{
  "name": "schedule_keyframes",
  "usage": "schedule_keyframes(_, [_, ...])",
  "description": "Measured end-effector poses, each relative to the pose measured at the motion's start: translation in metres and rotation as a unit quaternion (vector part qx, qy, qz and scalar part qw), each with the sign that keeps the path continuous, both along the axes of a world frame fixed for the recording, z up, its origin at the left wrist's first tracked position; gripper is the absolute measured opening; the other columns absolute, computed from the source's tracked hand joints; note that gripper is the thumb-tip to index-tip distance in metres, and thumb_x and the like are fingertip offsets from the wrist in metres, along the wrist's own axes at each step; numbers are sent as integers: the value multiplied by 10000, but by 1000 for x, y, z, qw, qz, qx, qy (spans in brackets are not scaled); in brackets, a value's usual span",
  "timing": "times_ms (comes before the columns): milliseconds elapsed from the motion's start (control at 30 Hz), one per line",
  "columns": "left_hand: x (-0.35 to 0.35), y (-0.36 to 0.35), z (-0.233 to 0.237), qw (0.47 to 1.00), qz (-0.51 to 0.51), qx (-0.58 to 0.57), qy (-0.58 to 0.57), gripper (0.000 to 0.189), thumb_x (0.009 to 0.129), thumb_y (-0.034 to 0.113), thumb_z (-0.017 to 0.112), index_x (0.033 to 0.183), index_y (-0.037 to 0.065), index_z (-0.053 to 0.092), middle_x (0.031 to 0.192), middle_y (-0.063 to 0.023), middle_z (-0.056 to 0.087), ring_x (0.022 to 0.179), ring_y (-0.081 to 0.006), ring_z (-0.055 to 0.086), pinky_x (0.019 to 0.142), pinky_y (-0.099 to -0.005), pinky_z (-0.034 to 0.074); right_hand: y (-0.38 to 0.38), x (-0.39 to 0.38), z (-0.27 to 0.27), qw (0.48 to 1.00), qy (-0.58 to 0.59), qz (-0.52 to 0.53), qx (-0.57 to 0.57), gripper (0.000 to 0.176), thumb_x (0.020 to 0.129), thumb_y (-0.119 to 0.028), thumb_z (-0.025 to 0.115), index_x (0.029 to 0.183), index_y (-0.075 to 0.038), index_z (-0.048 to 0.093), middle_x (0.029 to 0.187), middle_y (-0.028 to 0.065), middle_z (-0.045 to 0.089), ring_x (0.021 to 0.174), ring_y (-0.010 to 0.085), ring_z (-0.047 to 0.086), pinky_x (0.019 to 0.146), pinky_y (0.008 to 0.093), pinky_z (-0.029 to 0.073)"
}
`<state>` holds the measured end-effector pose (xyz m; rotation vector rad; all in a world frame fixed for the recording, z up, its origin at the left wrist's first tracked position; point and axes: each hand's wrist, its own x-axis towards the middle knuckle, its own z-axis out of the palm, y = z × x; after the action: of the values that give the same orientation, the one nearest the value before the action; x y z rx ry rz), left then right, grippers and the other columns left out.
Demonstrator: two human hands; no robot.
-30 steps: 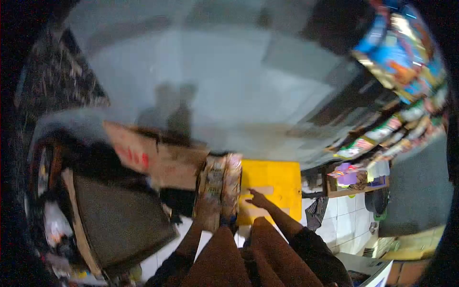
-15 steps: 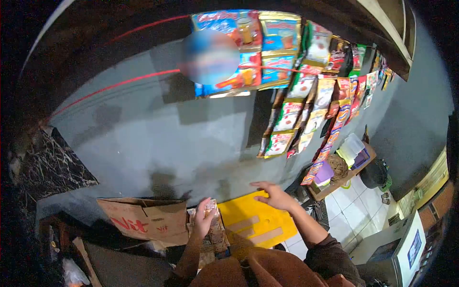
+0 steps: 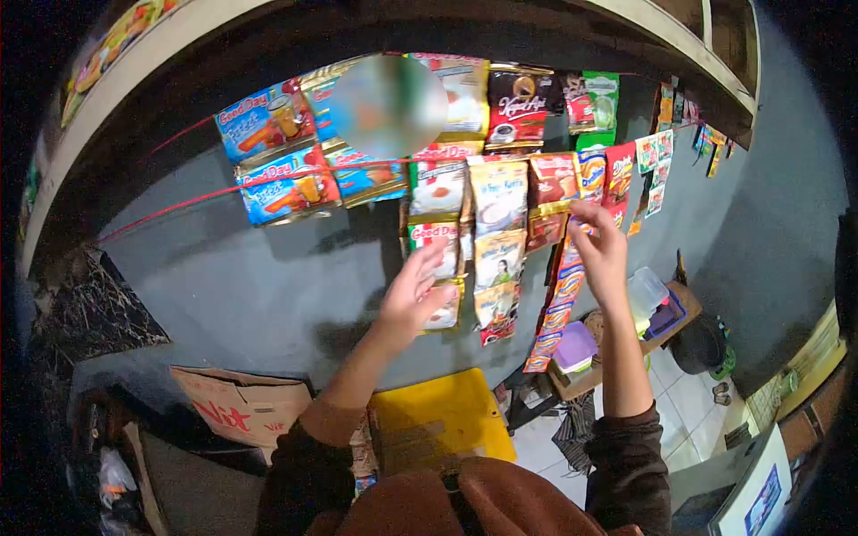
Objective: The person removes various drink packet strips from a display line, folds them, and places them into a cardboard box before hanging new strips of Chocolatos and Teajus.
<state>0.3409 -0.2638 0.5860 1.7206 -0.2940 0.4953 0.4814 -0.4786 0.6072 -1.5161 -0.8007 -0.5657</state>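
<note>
My left hand (image 3: 415, 293) is raised with its fingers apart, in front of a hanging strip of Good Day coffee sachets (image 3: 438, 192). To the right, my right hand (image 3: 603, 255) is up with its fingers curved, and a gap shows between thumb and forefinger. Its fingertips overlap the lower edge of the red-brown sachets (image 3: 553, 183) and the top of a long strip of small orange-and-blue sachets (image 3: 560, 299). Between the two hands hangs a strip of white coffee sachets (image 3: 499, 259). Neither hand shows anything in its grasp.
Blue Good Day sachets (image 3: 284, 183) hang at left along a red string (image 3: 179, 213) by the grey wall. Below are a yellow board (image 3: 438, 415) and a cardboard box (image 3: 259, 406). Plastic containers (image 3: 576, 344) sit at lower right. A shelf edge (image 3: 617, 25) runs overhead.
Both hands have risen from low down, near the yellow board and brown packets, to the hanging sachets. The view has shifted, so the blue sachets now appear further left.
</note>
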Motion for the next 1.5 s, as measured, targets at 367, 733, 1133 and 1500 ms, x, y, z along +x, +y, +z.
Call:
schedule_keyframes(367, [75,-59,20,979,194,39,-45,609,726,132,586,1182,-47,224,1130,-160,393,937,-195,465,773,-274,393,-25,63,31,983,154,99,-33,463,729,-296,595,1059,-9,441,830,72,541,702,131,530,584,248,430])
schedule_keyframes(733, [87,-76,85,977,196,-80,12,213,823,129,433,986,-5,467,884,-74,562,774,-124,542,696,-243,415,-4,89,72,891,293,346,-21,237,809,-271,496,862,-44,454,749,44,533,615,116,543,482,218,467])
schedule_keyframes(1133, [81,-92,140,962,191,-83,-178,242,811,87,427,1037,4,404,956,-97,530,844,-158,536,740,-287,443,-9,85,85,854,210,453,147,112,811,-141,494,901,-94,446,795,17,558,726,109,534,642,288,456])
schedule_keyframes(1500, [10,-74,191,882,132,-21,-452,108,843,120,417,931,59,427,936,-65,516,882,-163,506,806,-317,400,-15,84,54,812,147,547,142,202,816,-131,488,994,-98,400,894,29,553,763,120,542,647,293,456])
